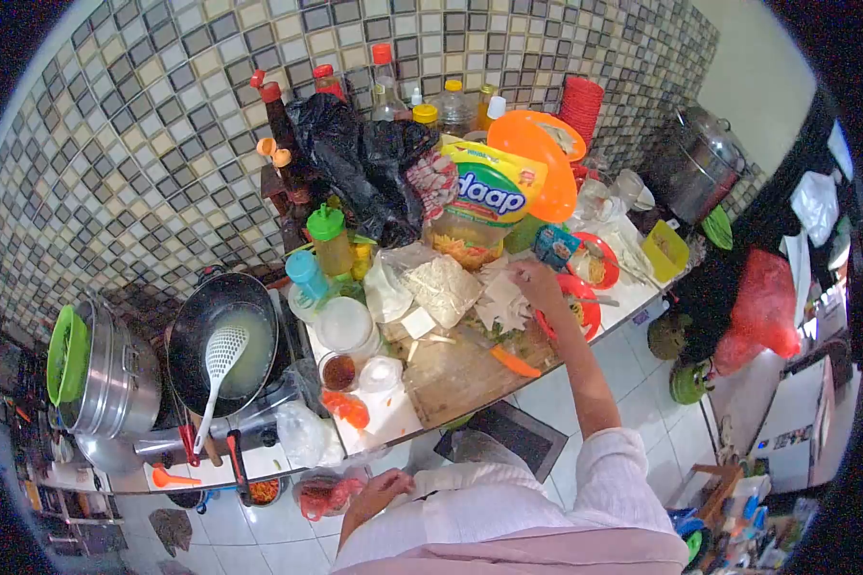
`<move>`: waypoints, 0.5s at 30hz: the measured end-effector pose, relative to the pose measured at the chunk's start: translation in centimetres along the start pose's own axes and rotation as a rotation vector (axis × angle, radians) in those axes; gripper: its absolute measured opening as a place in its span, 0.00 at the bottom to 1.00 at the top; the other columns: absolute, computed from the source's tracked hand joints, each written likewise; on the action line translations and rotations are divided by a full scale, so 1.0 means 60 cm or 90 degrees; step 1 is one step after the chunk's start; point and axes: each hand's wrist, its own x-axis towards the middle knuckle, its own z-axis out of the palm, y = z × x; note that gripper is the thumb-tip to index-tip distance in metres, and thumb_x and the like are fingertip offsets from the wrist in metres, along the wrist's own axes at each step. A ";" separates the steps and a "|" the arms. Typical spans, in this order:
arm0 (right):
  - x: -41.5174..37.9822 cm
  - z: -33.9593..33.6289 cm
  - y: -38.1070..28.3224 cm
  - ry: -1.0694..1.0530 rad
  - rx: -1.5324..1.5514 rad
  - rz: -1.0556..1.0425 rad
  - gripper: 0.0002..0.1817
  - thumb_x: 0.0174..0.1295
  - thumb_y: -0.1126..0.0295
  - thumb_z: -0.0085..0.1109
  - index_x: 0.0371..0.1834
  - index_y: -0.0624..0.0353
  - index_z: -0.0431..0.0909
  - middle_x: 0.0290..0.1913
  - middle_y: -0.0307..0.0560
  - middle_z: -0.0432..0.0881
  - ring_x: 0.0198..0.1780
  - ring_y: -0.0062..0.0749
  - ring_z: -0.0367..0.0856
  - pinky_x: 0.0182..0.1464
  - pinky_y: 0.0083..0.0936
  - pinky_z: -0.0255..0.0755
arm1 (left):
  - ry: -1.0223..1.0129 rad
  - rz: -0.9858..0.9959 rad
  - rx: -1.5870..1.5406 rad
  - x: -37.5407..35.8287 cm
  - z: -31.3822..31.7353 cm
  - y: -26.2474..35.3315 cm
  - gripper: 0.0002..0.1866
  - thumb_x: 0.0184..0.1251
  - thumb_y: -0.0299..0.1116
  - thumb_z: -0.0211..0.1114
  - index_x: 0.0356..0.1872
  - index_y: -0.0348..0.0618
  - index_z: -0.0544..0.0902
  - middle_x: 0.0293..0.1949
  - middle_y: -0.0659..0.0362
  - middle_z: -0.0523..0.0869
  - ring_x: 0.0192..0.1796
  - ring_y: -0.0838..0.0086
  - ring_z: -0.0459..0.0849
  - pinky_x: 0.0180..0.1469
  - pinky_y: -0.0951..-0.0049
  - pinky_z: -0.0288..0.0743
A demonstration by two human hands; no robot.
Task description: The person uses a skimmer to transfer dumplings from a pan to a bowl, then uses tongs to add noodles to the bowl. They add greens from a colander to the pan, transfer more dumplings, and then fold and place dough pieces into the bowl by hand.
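My right hand [537, 285] reaches over the counter, fingers bent down at the edge of some pale, paper-like sheets [501, 305]. What lies under its fingertips is hidden. Left of the sheets sits a clear bag of pale, crumbly food [443, 289]. An orange-handled knife [515, 361] rests on the wooden board [451, 388] below them. Just right of my right wrist is a red plate [577, 305] holding food and a spoon. My left hand [382, 494] hangs low by my waist, fingers loosely extended with nothing visible in them, near a reddish plastic bag [321, 495].
A wok [187, 335] with a white slotted spoon [225, 353] stands on the left, beside a large metal pot [125, 383]. Bottles, a black plastic bag [355, 153] and a yellow-green "daap" pack [494, 192] crowd the back. A red bowl [599, 273] is at right.
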 end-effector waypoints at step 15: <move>0.011 -0.072 -0.054 -0.158 0.262 -0.063 0.07 0.51 0.68 0.57 0.28 0.60 0.73 0.23 0.38 0.72 0.24 0.20 0.69 0.29 0.19 0.65 | 0.222 0.320 -0.153 0.246 0.120 0.291 0.18 0.66 0.41 0.48 0.48 0.39 0.69 0.44 0.60 0.76 0.47 0.76 0.73 0.51 0.75 0.65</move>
